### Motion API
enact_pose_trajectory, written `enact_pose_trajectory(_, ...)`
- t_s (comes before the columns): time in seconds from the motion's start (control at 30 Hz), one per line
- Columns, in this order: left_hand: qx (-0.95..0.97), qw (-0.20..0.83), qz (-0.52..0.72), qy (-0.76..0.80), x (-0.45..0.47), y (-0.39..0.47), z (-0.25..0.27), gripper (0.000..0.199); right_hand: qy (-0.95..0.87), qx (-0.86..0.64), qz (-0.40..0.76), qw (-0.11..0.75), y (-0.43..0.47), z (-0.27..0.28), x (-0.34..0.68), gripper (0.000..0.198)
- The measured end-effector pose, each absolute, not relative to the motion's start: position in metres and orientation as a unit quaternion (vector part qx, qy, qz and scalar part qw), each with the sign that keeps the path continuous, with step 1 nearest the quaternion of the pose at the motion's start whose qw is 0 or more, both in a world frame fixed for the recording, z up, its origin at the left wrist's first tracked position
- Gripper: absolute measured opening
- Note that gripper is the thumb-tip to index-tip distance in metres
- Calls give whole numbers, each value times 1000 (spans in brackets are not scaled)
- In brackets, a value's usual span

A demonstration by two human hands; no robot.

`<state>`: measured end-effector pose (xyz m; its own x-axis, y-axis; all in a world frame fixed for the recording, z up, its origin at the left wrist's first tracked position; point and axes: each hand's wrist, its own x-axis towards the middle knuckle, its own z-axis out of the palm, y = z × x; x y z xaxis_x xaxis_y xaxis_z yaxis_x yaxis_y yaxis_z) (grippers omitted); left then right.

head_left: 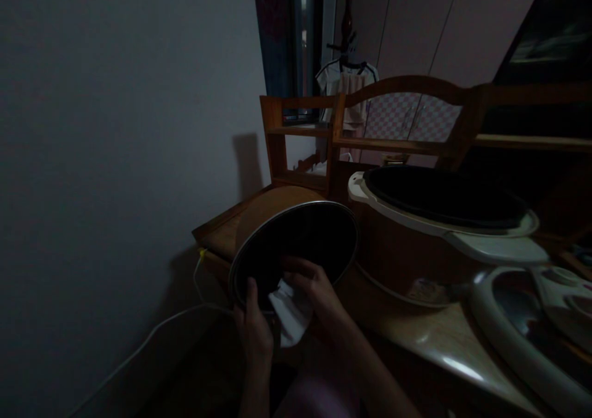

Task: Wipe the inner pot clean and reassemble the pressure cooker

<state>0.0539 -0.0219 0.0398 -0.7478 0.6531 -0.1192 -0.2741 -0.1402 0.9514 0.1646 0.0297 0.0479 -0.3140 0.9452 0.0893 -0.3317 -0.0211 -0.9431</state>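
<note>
A round inner pot point(277, 203), tan outside and dark inside, tilts on its side with its mouth facing me. My left hand point(253, 325) grips its lower left rim, thumb inside and fingers under the edge. Reaching into the pot's opening, my right hand point(311, 282) holds a white cloth point(292, 310), which hangs down over the rim. The right fingertips fade into the dark interior. Just right of the pot stands a large cooker body point(398, 236) with a pale rim, handles and a dark open top.
The cooker's lid point(522, 325) lies on the table point(430, 338) at the right. A white cord point(161, 325) trails past the table's left corner. Behind is a wooden shelf frame point(335, 131); a wall point(129, 128) closes off the left.
</note>
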Motion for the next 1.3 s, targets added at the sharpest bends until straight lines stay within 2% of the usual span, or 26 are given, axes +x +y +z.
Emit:
enact_pose_trajectory(0.13, 171, 309, 729, 586, 53, -21, 39, 65, -392, -249, 708, 532, 34, 47, 167, 39)
enact_pose_trajectory(0.3, 205, 271, 746, 573, 54, -22, 43, 60, -363, -195, 722, 555, 37, 41, 170, 29)
enact_pose_trajectory(0.47, 197, 279, 743, 575, 56, -23, 46, 59, -387, -227, 711, 541, 36, 45, 170, 32)
enact_pose_trajectory(0.63, 186, 293, 745, 569, 59, -24, 50, 61, -371, -273, 686, 563, 33, 53, 168, 32)
enact_pose_trajectory(0.97, 210, 291, 749, 557, 57, -24, 41, 62, -353, -240, 703, 569, 41, 60, 164, 33)
enact_pose_trajectory(1.07, 211, 292, 753, 551, 57, -24, 42, 61, -433, -292, 646, 557, 39, 75, 167, 34)
enact_pose_trajectory(1.23, 223, 273, 764, 540, 62, -25, 53, 58, -644, -355, 453, 504, 12, 93, 173, 14)
enact_pose_trajectory(1.3, 225, 279, 763, 538, 64, -26, 54, 57, -707, -364, 377, 474, -1, 94, 174, 13)
